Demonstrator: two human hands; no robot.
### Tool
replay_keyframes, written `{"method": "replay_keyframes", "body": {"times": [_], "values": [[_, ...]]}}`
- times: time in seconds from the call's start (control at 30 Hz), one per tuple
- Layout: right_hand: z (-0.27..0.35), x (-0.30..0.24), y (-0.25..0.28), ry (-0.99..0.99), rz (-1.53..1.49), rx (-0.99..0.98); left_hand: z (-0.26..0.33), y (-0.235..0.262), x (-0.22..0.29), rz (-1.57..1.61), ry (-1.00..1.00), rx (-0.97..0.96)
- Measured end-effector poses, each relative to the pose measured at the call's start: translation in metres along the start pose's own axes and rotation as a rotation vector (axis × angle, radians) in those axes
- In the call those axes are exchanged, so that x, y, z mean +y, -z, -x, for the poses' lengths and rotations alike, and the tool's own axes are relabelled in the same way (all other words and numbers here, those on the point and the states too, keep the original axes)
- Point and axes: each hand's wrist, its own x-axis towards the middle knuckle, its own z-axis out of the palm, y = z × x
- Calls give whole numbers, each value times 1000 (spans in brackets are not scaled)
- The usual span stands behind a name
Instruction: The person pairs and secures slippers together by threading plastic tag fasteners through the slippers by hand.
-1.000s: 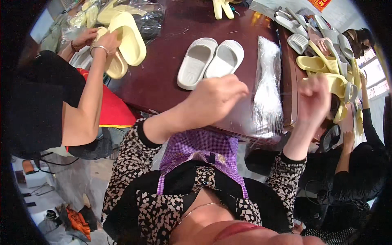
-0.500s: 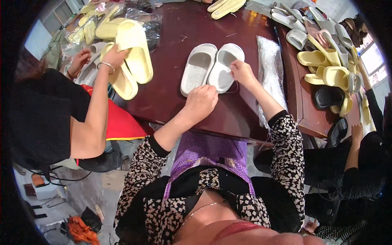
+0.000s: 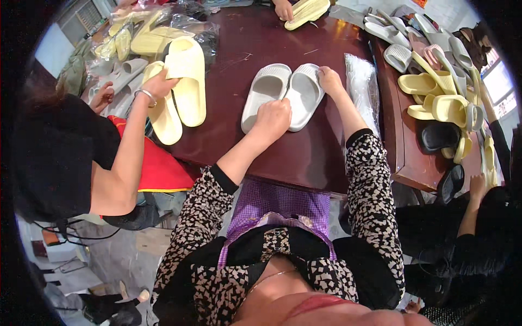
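A pair of grey slide slippers lies side by side on the dark red table, soles down, straps toward the far side: the left slipper (image 3: 266,87) and the right slipper (image 3: 304,89). My left hand (image 3: 273,118) is closed at their adjoining inner edges, its fingers curled down and partly hidden. My right hand (image 3: 330,81) pinches at the outer side of the right slipper's strap; whether a thin thread is between its fingers I cannot make out.
A clear bag of white strands (image 3: 361,89) lies to the right. At left, a co-worker's hand (image 3: 159,87) holds yellow slippers (image 3: 186,81). Bagged slippers (image 3: 149,41) are behind. Mixed slippers (image 3: 427,84) pile on the right-hand table. Another person's hand (image 3: 283,10) touches a yellow slipper (image 3: 307,12).
My left hand has moved up from the heels to between the slippers. My right hand has shifted from inside the right slipper to its strap's outer side. A far hand has appeared.
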Motion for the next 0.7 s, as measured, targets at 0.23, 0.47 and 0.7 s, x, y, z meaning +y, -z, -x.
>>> {"method": "replay_keyframes", "body": {"times": [0.23,0.47,0.7], "values": [[19,-15,6,54,-460,-282,-5,-6,-21,-121,-61,-4],[12,-5,10,-5,-392,-178,-10,-15,-23,-100,-37,39],[4,-13,-1,-324,-40,-400,-11,-22,-28,-107,-21,34]]}}
